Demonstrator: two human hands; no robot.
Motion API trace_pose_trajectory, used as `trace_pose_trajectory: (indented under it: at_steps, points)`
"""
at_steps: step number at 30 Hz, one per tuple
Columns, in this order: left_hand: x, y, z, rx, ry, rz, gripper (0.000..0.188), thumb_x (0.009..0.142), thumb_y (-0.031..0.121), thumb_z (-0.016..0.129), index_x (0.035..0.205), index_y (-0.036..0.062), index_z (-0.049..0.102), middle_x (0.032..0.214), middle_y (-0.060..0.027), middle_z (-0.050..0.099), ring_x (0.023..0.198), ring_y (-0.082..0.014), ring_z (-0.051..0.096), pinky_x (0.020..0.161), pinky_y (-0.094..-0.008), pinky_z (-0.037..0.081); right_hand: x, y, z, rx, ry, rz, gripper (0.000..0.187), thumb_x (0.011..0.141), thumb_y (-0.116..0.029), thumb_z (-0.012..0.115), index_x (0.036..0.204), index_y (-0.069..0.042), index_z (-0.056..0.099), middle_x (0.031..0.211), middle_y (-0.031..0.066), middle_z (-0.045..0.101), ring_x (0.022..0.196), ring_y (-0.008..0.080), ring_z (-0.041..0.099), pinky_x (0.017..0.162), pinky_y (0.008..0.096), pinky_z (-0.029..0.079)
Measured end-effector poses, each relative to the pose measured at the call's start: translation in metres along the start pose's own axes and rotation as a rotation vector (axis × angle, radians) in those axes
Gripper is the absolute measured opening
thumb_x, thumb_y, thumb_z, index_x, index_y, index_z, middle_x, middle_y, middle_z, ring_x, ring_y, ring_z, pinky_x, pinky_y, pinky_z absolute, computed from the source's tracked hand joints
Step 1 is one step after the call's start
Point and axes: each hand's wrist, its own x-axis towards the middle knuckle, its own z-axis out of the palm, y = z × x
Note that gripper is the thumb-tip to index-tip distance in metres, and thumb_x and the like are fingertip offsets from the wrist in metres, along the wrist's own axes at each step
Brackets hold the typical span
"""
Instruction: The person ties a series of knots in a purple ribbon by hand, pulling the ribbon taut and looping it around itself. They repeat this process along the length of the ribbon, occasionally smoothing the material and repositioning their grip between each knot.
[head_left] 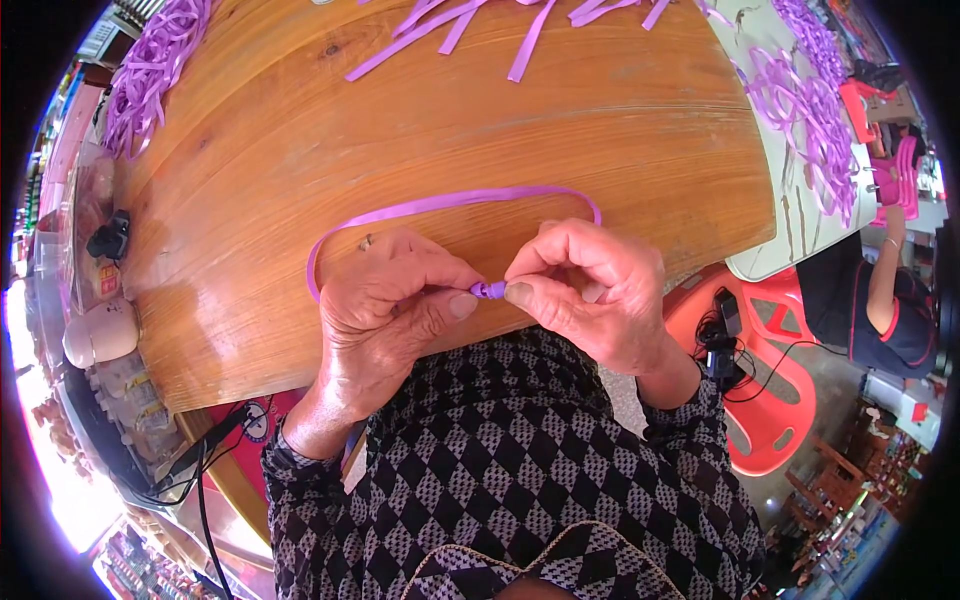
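Note:
A purple ribbon strap [450, 204] arcs over the wooden table [420, 140] in a loop, with both ends coming down to my hands. Between my fingertips, close to the table's near edge, sits a small purple plastic clasp [488, 290]. My left hand [385, 290] pinches its left side between thumb and forefinger. From the right, my right hand [595, 285] grips the clasp's other end the same way. Its two sides meet or nearly meet; whether they are joined cannot be told. Fingers hide most of the strap's ends.
Purple straps lie heaped at the far left [155, 75], along the table's far edge [532, 45] and on a white side table [745, 265]. At the right stand a red plastic chair [775, 440] holding black cables and another person [875, 300].

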Motion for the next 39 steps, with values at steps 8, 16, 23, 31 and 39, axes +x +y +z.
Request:
trace_pose_trajectory:
  at_steps: [8,16,23,31,39]
  points:
    - [-0.002,0.001,0.002,0.012,-0.032,-0.018,0.011,0.075,0.004,0.068,0.084,0.0002,0.063,0.079,-0.0047,0.056,0.071,-0.0122,0.052,0.061,-0.0234,0.041,-0.003,0.001,0.004,0.074,0.034,0.087,0.006,0.081,0.001,0.062,0.083,0.003,0.057,0.071,-0.0024,0.049,0.059,0.0010,0.041,0.051,0.0154,0.033]
    - [-0.004,0.002,0.008,-0.049,0.046,-0.102,0.013,0.073,0.006,0.069,0.082,-0.0007,0.063,0.080,-0.0052,0.057,0.075,-0.0136,0.051,0.066,-0.0241,0.039,-0.001,0.011,0.002,-0.094,0.048,-0.119,0.006,0.080,0.001,0.062,0.084,0.004,0.059,0.070,-0.0001,0.051,0.059,0.0045,0.043,0.050,0.0192,0.032]
    - [-0.002,0.007,0.006,0.050,0.012,-0.078,0.010,0.079,0.004,0.064,0.088,-0.0008,0.062,0.078,-0.0044,0.057,0.068,-0.0113,0.050,0.059,-0.0231,0.040,0.002,0.007,0.002,-0.262,0.057,-0.274,0.009,0.076,0.003,0.065,0.083,0.004,0.060,0.068,0.0026,0.051,0.057,0.0082,0.044,0.051,0.0209,0.033]
    - [-0.003,0.001,0.008,0.017,0.043,0.001,0.010,0.079,0.003,0.064,0.088,-0.0011,0.062,0.078,-0.0050,0.056,0.068,-0.0123,0.051,0.059,-0.0234,0.041,0.004,0.005,0.003,-0.353,0.084,-0.382,0.010,0.074,0.003,0.065,0.083,0.003,0.061,0.070,0.0057,0.055,0.058,0.0105,0.046,0.050,0.0222,0.034]
    - [-0.004,0.004,0.012,0.051,0.093,-0.055,0.010,0.074,0.004,0.067,0.082,-0.0018,0.062,0.078,-0.0054,0.057,0.073,-0.0136,0.051,0.064,-0.0240,0.039,0.005,0.007,0.007,-0.391,0.101,-0.437,0.010,0.074,0.001,0.066,0.082,0.002,0.060,0.071,0.0084,0.057,0.061,0.0162,0.050,0.052,0.0252,0.039]
